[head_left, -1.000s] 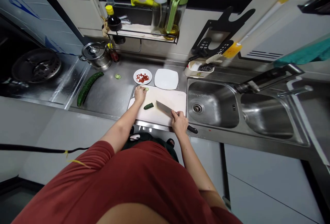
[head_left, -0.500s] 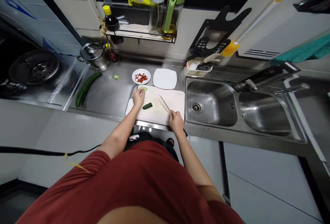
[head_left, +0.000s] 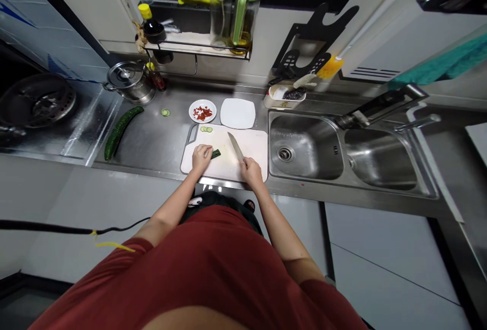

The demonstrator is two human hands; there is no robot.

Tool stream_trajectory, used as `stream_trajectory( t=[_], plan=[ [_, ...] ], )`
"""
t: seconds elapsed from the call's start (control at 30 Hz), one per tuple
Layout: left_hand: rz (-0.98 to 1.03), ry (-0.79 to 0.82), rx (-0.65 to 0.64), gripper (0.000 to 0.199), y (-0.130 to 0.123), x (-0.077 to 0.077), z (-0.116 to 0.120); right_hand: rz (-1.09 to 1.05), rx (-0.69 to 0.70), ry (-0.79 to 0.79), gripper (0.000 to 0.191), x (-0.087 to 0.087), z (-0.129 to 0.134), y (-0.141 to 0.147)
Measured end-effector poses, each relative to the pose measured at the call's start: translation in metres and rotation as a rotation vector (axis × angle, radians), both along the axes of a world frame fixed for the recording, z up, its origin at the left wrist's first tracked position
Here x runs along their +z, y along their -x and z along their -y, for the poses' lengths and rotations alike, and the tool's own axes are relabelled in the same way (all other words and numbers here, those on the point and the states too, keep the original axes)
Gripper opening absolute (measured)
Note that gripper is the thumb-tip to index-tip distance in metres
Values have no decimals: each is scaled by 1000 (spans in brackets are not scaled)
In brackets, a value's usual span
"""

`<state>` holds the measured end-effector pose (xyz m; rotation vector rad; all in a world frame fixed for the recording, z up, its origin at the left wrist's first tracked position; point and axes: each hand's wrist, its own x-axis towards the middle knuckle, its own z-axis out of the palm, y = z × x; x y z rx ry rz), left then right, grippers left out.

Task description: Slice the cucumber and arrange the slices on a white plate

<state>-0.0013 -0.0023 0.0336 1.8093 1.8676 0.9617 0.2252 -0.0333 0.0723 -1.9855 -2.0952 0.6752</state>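
Observation:
My left hand (head_left: 201, 158) presses on a short dark-green cucumber piece (head_left: 215, 153), hiding part of it, on a white plastic cutting board (head_left: 224, 165). My right hand (head_left: 251, 172) grips the handle of a steel kitchen knife (head_left: 235, 146), whose blade points to the far side just right of the piece. Pale cucumber slices (head_left: 206, 129) lie at the board's far edge. A whole cucumber (head_left: 119, 132) lies on the steel counter to the left, near a lone slice (head_left: 165, 112).
A small plate of chopped red chili (head_left: 202, 111) and a white square plate (head_left: 237, 113) sit beyond the board. A steel double sink (head_left: 304, 147) lies right of the board, a lidded steel pot (head_left: 129, 81) stands far left, and a bottle shelf (head_left: 198, 48) runs behind.
My left hand has moved from the board's far edge onto the cucumber piece. The knife has swung toward the piece, its blade now pointing farther away. The slices at the far edge are uncovered.

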Motion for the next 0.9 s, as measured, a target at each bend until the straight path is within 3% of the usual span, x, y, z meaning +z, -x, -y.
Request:
stream_trajectory(
  t=[0.37,0.63,0.9],
  plan=[
    [-24,7,-103,22,-1,-6,6,38,38,67,28,4,-9,8],
    [-12,-3,-134,24,-1,-5,5,63,150,102,23,13,-13,25],
    [-13,-26,-193,25,-1,-14,1,85,189,151,24,21,-11,42]
  ],
)
